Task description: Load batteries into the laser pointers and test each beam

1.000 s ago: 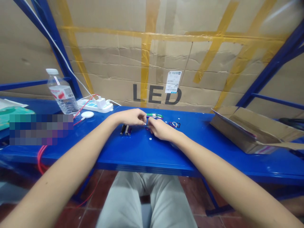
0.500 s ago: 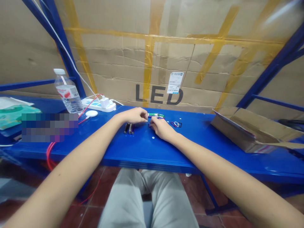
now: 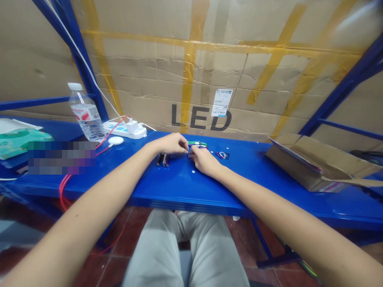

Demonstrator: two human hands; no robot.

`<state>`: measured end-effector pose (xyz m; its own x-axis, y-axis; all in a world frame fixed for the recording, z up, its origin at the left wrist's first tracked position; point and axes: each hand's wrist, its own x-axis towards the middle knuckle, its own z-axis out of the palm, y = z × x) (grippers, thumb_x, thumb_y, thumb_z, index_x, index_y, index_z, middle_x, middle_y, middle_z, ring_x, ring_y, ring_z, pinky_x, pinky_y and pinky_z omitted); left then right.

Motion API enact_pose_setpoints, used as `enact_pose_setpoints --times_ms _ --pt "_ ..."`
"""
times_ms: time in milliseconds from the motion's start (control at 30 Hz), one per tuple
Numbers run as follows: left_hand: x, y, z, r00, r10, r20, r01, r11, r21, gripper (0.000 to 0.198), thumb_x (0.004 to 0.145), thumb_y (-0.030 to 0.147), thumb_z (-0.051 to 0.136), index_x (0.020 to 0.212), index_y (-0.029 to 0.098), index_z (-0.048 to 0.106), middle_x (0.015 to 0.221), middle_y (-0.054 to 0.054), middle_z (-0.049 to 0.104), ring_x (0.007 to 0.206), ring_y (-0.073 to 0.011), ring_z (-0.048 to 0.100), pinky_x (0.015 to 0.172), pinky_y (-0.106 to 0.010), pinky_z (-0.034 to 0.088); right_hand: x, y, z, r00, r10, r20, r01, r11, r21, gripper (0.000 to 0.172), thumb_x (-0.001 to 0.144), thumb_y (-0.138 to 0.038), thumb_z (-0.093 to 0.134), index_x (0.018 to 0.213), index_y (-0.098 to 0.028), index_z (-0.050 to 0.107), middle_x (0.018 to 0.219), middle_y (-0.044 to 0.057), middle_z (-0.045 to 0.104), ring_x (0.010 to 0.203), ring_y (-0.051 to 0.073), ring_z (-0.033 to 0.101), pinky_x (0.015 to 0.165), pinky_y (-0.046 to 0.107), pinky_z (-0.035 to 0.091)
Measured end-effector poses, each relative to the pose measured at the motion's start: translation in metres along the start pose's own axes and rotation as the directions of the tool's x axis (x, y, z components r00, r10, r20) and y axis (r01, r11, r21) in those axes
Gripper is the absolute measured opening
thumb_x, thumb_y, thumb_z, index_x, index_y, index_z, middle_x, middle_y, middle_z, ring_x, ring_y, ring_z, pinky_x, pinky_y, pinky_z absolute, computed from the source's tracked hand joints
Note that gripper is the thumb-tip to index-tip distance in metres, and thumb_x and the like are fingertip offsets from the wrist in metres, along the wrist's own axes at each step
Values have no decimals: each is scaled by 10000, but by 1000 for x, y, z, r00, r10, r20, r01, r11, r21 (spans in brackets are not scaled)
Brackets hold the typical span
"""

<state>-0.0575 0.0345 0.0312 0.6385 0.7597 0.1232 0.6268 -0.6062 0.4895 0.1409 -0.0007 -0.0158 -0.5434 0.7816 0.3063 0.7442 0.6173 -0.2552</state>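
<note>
My left hand [image 3: 173,143] and my right hand [image 3: 206,160] meet fingertip to fingertip over the blue table [image 3: 179,185]. The right fingers pinch a small dark purple carabiner [image 3: 188,156], mostly covered by the hand. The left thumb and fingers are pressed together at its upper end, on something too small to make out. Several dark metallic cylinders [image 3: 164,160] lie just below my left hand. Behind the fingertips are green and silver pens [image 3: 197,144]. To the right of my right hand, a few carabiners [image 3: 222,155] in purple, silver and dark colours lie together.
An open cardboard box [image 3: 311,167] stands on the right. At the left are a water bottle [image 3: 85,113], a white power strip [image 3: 125,129], a round white charger [image 3: 116,141], red cables [image 3: 62,191] and a green tissue pack [image 3: 25,141]. A large taped carton [image 3: 143,79] closes off the back.
The view has shifted slightly. Both hands stay at nearly the same spot, fingertips still together around the small carabiner, with only slight finger movement.
</note>
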Motion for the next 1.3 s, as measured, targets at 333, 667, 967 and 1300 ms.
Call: enact_pose_setpoints --times_ms 333,667,967,1300 --pt "0 6 4 1000 7 -28 -6 998 59 138 652 178 617 735 211 722 739 -20 726 679 -176 636 630 -281 448 -1 -2 -1 999 44 16 -42 995 -93 232 905 -92 417 1076 -135 568 999 184 709 862 276 645 679 327 398" --pt "-1 -1 -9 996 -10 -92 3 997 -82 195 675 226 672 853 183 737 880 -42 741 839 -204 657 763 -308 476 2 8 1 993 9 -119 -1 998 69 194 916 -129 454 1078 -162 557 918 129 705 822 243 636 678 296 404" --pt "-2 0 -17 948 -44 -316 -105 893 -437 325 685 337 793 928 133 720 864 -87 734 805 -200 665 790 -371 514 3 10 -19 968 88 -237 0 937 349 205 922 -333 524 957 -168 641 716 38 673 648 171 601 632 269 416" --pt "14 15 19 880 28 -473 -278 840 -467 366 687 431 817 930 159 778 991 -105 755 947 -257 676 909 -421 500 2 14 -39 998 54 -23 -13 574 818 308 849 -445 618 762 -150 606 677 33 641 591 131 574 580 262 466"
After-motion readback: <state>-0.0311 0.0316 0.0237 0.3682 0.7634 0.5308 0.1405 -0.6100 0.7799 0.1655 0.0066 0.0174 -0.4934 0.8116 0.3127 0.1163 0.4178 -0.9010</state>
